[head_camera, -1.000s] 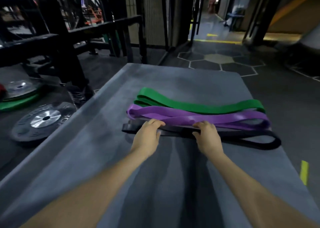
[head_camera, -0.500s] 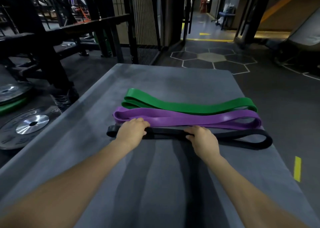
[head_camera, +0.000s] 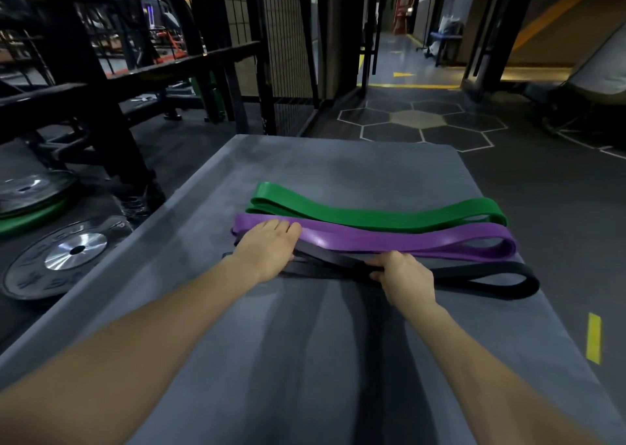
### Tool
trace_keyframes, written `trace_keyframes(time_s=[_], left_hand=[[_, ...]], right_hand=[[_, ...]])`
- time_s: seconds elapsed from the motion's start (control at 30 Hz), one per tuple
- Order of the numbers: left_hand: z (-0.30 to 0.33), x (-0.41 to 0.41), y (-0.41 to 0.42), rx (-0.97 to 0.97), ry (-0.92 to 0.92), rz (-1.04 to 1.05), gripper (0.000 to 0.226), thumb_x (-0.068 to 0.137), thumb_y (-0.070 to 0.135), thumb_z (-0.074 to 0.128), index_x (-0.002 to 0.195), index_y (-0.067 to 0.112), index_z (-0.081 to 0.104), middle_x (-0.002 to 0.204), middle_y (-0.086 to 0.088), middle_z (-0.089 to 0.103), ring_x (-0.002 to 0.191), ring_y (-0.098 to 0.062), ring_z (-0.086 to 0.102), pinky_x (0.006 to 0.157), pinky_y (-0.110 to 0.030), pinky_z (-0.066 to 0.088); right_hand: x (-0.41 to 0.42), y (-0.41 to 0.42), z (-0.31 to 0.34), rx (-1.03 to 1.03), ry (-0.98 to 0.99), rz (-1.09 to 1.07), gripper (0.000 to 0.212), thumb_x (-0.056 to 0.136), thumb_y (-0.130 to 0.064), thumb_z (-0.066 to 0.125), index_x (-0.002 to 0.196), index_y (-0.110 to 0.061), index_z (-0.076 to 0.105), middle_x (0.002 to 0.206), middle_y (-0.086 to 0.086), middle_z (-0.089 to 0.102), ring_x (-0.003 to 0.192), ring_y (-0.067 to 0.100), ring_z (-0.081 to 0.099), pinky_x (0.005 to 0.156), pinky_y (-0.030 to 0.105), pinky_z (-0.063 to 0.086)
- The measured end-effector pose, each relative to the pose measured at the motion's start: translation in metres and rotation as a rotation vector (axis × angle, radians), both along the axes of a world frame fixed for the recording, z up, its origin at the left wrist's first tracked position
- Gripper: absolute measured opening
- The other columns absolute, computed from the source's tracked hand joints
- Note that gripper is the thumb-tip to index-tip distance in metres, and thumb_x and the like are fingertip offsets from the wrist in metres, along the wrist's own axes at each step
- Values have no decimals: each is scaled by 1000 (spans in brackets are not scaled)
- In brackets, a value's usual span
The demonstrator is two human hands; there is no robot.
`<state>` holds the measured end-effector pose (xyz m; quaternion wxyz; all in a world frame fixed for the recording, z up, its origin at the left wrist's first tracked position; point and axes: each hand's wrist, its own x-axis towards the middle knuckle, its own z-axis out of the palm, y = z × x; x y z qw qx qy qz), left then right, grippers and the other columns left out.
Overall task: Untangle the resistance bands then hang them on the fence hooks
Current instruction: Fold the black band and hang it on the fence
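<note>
Three resistance bands lie side by side across a grey padded platform [head_camera: 338, 360]. The green band [head_camera: 389, 212] is farthest from me, the purple band [head_camera: 406, 239] is in the middle and the black band [head_camera: 487, 280] is nearest. My left hand [head_camera: 269, 246] lies over the left ends of the purple and black bands, fingers curled down onto them. My right hand [head_camera: 403, 272] grips the black band near its middle. A wire mesh fence [head_camera: 281, 38] stands behind the platform; no hooks are visible on it.
Weight plates [head_camera: 64, 258] lie on the floor to the left, under a black steel rack [head_camera: 84, 99]. A corridor [head_camera: 403, 58] opens straight ahead. Dark floor with hexagon markings [head_camera: 420, 122] runs along the right of the platform.
My left hand has slid forward and right onto the purple band's end. The black band's left part now lifts and crosses itself between my hands. The view tilted up.
</note>
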<state>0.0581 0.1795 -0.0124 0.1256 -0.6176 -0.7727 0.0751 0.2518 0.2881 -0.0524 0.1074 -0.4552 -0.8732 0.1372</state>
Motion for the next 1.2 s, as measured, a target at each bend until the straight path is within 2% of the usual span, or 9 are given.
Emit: trace_keyframes(time_s=[0.1,0.2,0.37,0.5,0.63,0.77,0.9,1.03,1.2], left_hand=[[12,5,-2,8,125,-84,25,94,17,41,117,8,43,121,-11,52,112,-28,48,93,-34,36],[19,10,-4,-29,179,-116,30,97,29,39,118,8,43,120,-11,53,110,-28,51,87,-36,41],[-2,10,-18,-120,92,-47,50,94,49,39,124,10,41,125,-9,51,116,-26,51,88,-36,41],[-20,3,-21,-93,70,-45,39,96,38,41,124,11,40,125,-9,51,114,-25,51,92,-35,41],[-27,2,-22,-90,30,-41,37,98,35,37,127,12,37,124,-7,49,113,-24,50,92,-35,40],[-31,1,-26,-65,8,-33,40,99,34,34,133,13,32,126,-6,46,114,-23,48,93,-33,37],[-32,0,-26,-96,33,-38,50,99,34,31,143,11,22,131,-6,41,119,-23,43,98,-33,33],[-32,-2,-29,-149,15,-42,57,100,37,29,147,9,13,138,-7,34,124,-23,36,103,-34,30],[-33,5,-28,-185,-130,56,73,93,59,13,148,12,14,135,-6,34,125,-23,33,106,-35,27]], right_hand=[[0,0,0,1,4,3,33,91,-21,56,121,-35,60,113,2,67,107,24,59,78,32,46],[1,-2,-2,8,15,8,33,90,-22,56,120,-37,60,112,2,67,107,25,58,77,31,44],[2,-2,-1,0,14,27,33,92,-21,54,122,-35,59,114,4,65,108,26,58,78,30,44],[0,-2,1,28,-15,82,35,92,-18,55,125,-27,57,119,4,62,111,25,55,83,32,44],[-1,1,5,135,-42,143,46,87,-17,61,132,-17,48,128,4,53,118,26,45,91,35,39],[1,1,8,205,-48,188,43,84,-17,64,125,-14,53,122,6,53,114,27,43,92,35,37],[9,1,10,109,-30,250,41,84,-22,64,125,-16,58,114,7,53,111,26,43,88,36,42],[14,2,1,31,-28,284,46,87,-25,62,131,-17,54,116,8,46,111,24,39,95,32,37],[20,7,-6,19,10,300,42,93,-31,52,133,-18,51,129,6,43,115,25,34,102,28,27]])
